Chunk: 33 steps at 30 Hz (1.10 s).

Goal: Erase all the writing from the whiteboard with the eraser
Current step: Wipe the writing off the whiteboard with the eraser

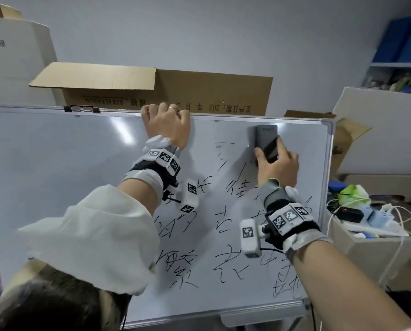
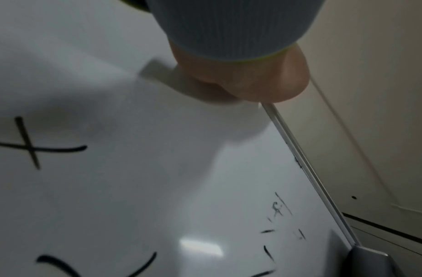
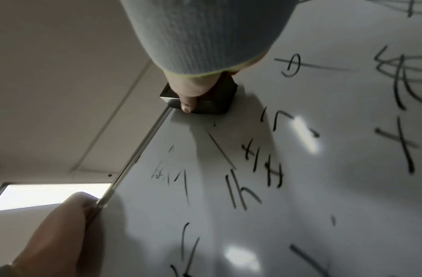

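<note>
Nearest, black writing (image 1: pixel 226 237) covers the whiteboard's (image 1: pixel 56 187) right half; its left half is bare. Higher up, the right hand (image 1: pixel 277 163) grips the eraser (image 1: pixel 266 142) against the board near the top right corner. Farthest, the left hand's (image 1: pixel 167 125) fingers curl over the top edge, hidden from the head view and blurred in the left wrist view. Cardboard boxes (image 1: pixel 166 91) stand behind.

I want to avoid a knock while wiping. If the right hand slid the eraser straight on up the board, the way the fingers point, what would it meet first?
Probably the whiteboard's top frame: the eraser in the right hand already sits just below it, with no writing between.
</note>
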Motion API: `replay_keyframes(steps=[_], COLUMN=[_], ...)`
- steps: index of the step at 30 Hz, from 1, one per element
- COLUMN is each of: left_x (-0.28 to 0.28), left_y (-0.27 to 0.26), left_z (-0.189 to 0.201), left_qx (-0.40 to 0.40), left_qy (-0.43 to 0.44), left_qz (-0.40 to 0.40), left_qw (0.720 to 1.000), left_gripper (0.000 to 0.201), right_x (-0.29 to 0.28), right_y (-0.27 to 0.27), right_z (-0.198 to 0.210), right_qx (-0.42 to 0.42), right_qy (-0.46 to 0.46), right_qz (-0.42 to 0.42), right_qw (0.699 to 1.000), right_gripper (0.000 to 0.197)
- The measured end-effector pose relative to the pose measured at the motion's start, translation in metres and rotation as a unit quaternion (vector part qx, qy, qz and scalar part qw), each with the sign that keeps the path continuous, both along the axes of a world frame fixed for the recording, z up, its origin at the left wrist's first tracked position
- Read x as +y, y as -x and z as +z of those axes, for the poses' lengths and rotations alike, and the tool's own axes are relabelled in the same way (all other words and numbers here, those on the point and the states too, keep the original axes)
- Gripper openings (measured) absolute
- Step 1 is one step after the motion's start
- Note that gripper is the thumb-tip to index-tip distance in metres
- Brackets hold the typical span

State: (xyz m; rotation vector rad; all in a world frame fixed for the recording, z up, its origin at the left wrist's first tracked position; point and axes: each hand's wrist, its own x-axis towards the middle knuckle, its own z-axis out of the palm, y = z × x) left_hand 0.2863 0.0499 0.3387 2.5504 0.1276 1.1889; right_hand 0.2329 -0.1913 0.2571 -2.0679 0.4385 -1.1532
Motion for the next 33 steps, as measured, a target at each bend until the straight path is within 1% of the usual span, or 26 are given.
replay_keyframes(steps=[2, 4, 7, 9, 11, 13, 15, 18, 20, 22, 24, 27, 30, 33], left_x=[-0.009, -0.01, -0.008, 0.001, 0.008, 0.012, 0.011, 0.0, -0.012, -0.02, -0.022, -0.024, -0.027, -0.024], left_y=[-0.005, -0.006, -0.007, -0.007, -0.008, -0.01, -0.011, -0.009, -0.008, -0.01, -0.012, -0.013, -0.009, -0.005], left_z=[-0.001, 0.0, 0.0, 0.002, 0.003, 0.001, -0.003, -0.005, -0.005, -0.006, -0.01, -0.017, -0.02, -0.019], left_qx=[0.0, 0.01, 0.028, 0.035, 0.044, 0.039, 0.026, 0.009, 0.005, 0.003, -0.003, -0.021, -0.014, -0.006], left_qy=[0.001, 0.006, 0.011, 0.012, 0.018, 0.014, 0.011, -0.001, 0.005, 0.007, 0.011, 0.041, 0.06, 0.064], left_qz=[0.004, -0.001, -0.017, -0.026, -0.037, -0.036, -0.035, -0.012, 0.006, 0.014, 0.017, 0.033, 0.036, 0.026], left_qw=[1.0, 1.0, 0.999, 0.999, 0.998, 0.998, 0.999, 1.0, 1.0, 1.0, 1.0, 0.998, 0.997, 0.998], left_gripper=[0.052, 0.055, 0.057, 0.056, 0.054, 0.054, 0.053, 0.05, 0.049, 0.05, 0.052, 0.047, 0.041, 0.043], right_x=[-0.014, -0.005, 0.033, 0.062, 0.079, 0.083, 0.078, 0.059, 0.039, 0.016, -0.011, -0.042, -0.044, -0.015], right_y=[-0.006, -0.01, -0.015, -0.017, -0.016, -0.012, -0.008, -0.002, 0.001, 0.002, 0.003, 0.002, 0.0, 0.0], right_z=[0.001, 0.0, -0.001, 0.0, -0.001, -0.005, -0.012, -0.024, -0.033, -0.037, -0.035, -0.03, -0.031, -0.034], right_qx=[-0.007, -0.029, -0.04, -0.04, -0.019, -0.003, -0.006, 0.006, 0.021, 0.023, 0.014, -0.001, -0.011, -0.013], right_qy=[0.001, 0.009, 0.062, 0.078, 0.09, 0.122, 0.142, 0.131, 0.113, 0.076, 0.013, -0.089, -0.102, -0.105], right_qz=[0.01, 0.038, 0.124, 0.178, 0.224, 0.244, 0.242, 0.238, 0.217, 0.177, 0.115, 0.054, 0.04, 0.069], right_qw=[1.0, 0.999, 0.99, 0.98, 0.97, 0.962, 0.96, 0.962, 0.969, 0.981, 0.993, 0.995, 0.994, 0.992], right_gripper=[0.067, 0.066, 0.066, 0.067, 0.066, 0.065, 0.063, 0.061, 0.061, 0.06, 0.057, 0.056, 0.057, 0.055])
